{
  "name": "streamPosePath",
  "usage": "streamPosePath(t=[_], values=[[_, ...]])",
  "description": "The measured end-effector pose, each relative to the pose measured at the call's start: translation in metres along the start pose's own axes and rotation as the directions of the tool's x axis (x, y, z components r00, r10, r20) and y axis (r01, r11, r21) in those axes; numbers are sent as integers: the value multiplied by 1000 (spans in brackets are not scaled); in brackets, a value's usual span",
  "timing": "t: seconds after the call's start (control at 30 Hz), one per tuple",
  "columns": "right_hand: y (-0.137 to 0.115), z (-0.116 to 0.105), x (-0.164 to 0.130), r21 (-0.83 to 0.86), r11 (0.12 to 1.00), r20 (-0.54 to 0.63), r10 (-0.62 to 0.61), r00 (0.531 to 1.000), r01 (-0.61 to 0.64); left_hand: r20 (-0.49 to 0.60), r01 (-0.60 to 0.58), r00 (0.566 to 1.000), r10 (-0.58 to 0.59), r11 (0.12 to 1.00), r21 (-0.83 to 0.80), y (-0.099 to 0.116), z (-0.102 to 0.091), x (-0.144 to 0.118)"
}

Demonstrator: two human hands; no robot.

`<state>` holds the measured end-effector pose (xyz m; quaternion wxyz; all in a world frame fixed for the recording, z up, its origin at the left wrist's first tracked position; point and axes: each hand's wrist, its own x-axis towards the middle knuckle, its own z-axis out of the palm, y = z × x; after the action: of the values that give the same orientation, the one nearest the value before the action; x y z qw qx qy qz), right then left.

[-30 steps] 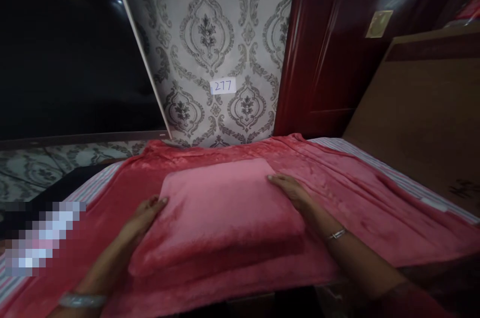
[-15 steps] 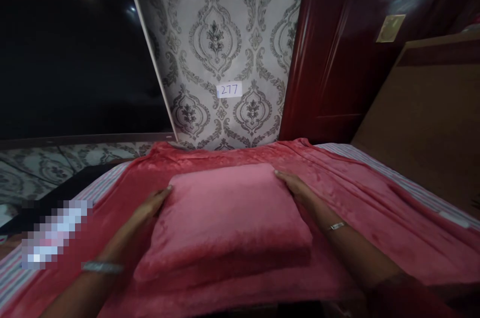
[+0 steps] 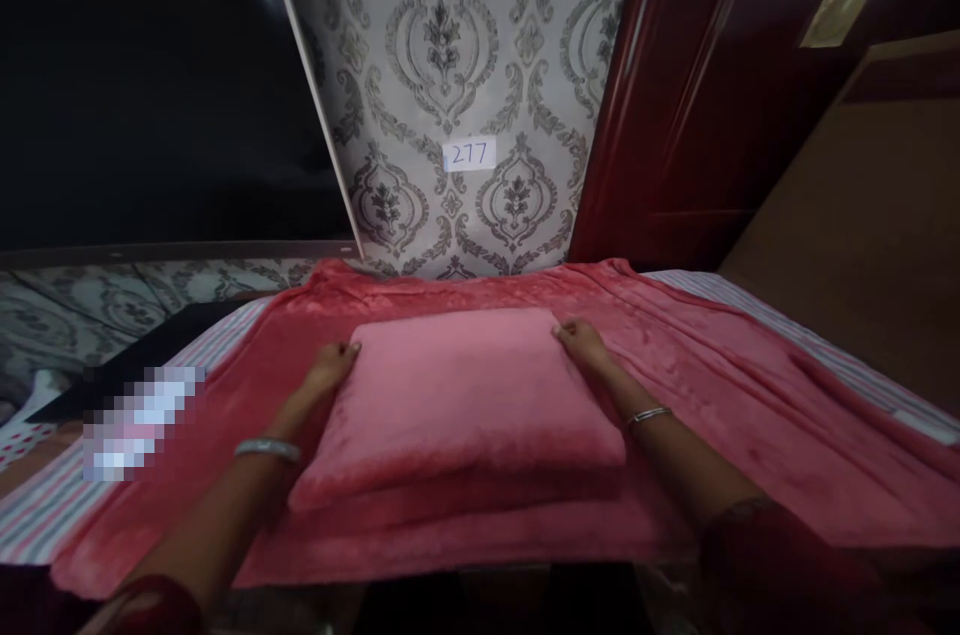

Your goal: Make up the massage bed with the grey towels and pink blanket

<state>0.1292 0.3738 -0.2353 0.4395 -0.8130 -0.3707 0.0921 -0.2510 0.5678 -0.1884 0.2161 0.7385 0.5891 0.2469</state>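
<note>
A thick pink plush blanket [image 3: 457,385], folded into a rectangular bundle, lies in the middle of a spread pink plush cover [image 3: 720,405]. Its softly rounded fold faces me. My left hand [image 3: 335,364] is at the bundle's far left corner, fingers curled in and closed on the edge. At the far right corner, my right hand [image 3: 583,342] pinches the opposite edge between thumb and fingers. Some fingertips of both hands are hidden against the fabric.
A striped sheet [image 3: 694,290] shows beneath the cover at both sides. Behind stand a large dark screen [image 3: 157,95], a patterned wall with a "277" label [image 3: 469,154] and a dark red door [image 3: 675,95]. A brown board [image 3: 862,205] leans at right.
Both hands' fingers have curled in more tightly at the bundle's far corners. The bundle looks slightly straighter and flatter. The camera view has shifted a little.
</note>
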Motion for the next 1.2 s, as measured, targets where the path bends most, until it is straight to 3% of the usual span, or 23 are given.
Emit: streamPosePath(t=[0.07,0.13,0.2,0.27,0.33,0.43,0.53,0.63,0.73,0.8,0.9,0.97,1.1,1.2], values=[[-20,-7,-5,-83,992,10,-92,996,93,0,-96,995,96,990,99,13,-11,-3],[-43,-7,-20,-241,927,73,-278,958,287,14,-318,946,323,919,232,32,-15,-17],[-58,-1,-46,-396,771,196,-459,866,498,134,-563,824,551,766,310,47,-8,-42],[-58,9,-78,-465,650,293,-527,798,600,262,-709,704,660,626,326,47,7,-74],[-44,17,-105,-489,614,358,-507,784,620,328,-758,650,686,554,344,29,26,-103],[-13,25,-124,-505,618,378,-470,798,603,322,-723,688,650,581,373,-8,49,-125],[1,27,-121,-506,625,353,-479,804,595,316,-701,712,627,608,373,-28,58,-124],[-6,23,-117,-483,655,376,-443,814,580,328,-692,722,609,631,351,-23,52,-117],[-25,15,-125,-444,702,415,-390,822,557,365,-671,739,566,670,319,-3,38,-122],[-38,13,-139,-400,702,421,-430,799,589,377,-696,713,591,663,277,11,33,-136],[-46,20,-166,-313,649,459,-535,709,693,388,-805,589,709,557,204,21,39,-169],[-40,29,-181,-290,624,495,-551,672,725,373,-839,544,752,495,225,17,52,-191],[-19,41,-197,-337,605,496,-537,682,722,277,-815,566,777,474,334,-2,75,-219],[-18,33,-196,-329,612,509,-527,681,719,275,-811,576,770,495,312,-6,72,-218]])
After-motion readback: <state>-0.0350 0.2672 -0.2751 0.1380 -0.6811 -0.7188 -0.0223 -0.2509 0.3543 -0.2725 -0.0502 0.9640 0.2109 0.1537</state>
